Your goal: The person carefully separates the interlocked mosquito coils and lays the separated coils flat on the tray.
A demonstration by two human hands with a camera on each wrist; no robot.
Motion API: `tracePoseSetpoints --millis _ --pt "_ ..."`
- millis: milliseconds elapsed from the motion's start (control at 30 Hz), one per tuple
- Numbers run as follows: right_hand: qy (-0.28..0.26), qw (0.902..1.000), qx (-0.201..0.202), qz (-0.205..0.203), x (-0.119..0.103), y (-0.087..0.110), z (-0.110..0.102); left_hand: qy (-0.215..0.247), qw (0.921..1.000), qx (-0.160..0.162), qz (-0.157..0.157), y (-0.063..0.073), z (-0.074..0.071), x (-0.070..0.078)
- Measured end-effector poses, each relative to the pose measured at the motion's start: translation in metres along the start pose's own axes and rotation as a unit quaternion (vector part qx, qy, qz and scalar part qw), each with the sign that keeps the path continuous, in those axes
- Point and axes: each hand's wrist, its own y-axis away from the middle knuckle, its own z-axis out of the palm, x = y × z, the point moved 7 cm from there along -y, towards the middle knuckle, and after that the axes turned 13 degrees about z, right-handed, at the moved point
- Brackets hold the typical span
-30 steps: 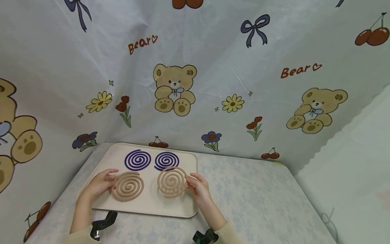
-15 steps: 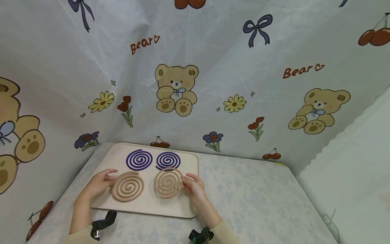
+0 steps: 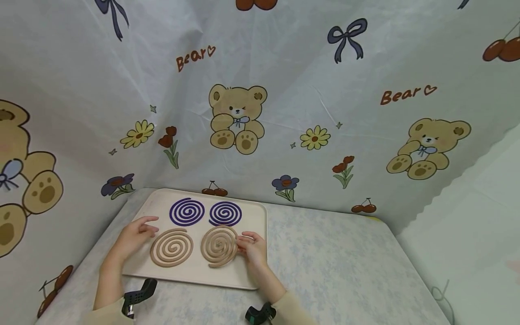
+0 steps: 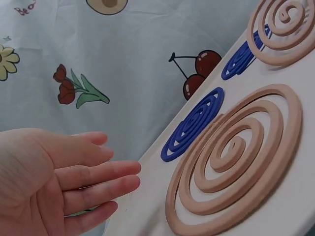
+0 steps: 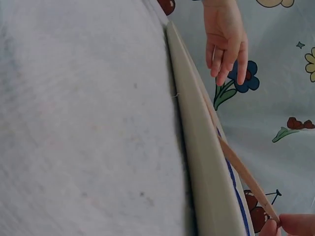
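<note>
My right hand (image 3: 253, 250) pinches the right edge of a tan spiral mosquito coil (image 3: 219, 246) between thumb and fingertips. In the right wrist view this coil shows edge-on, its pinched side raised and tilted over the tray. A second tan coil (image 3: 174, 248) lies flat on the left of the cream tray (image 3: 192, 276). Beside that one, my left hand (image 3: 136, 237) hovers with fingers extended; in the left wrist view they (image 4: 106, 189) stand apart from the tan coil (image 4: 234, 147) and hold nothing.
Two blue spiral coils, one left (image 3: 187, 212) and one right (image 3: 225, 214), lie along the tray's far side. The tray stands on a mottled pale tabletop (image 3: 333, 262). Behind rises a cloth (image 3: 284, 67) printed with bears, flowers and bows. A thin cord (image 3: 440, 293) hangs at right.
My right hand has moved left with the tan coil, which now sits nearer the left tan coil. My left hand has let go of its coil and drawn back, fingers raised.
</note>
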Motion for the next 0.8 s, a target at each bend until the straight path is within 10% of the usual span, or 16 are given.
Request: tracePoseSetpoints --millis 800 --pt "0.066 0.9973 0.032 0.001 -0.018 0.025 -0.001 0.034 0.9987 0.031 0.023 -0.002 -0.005 0.013"
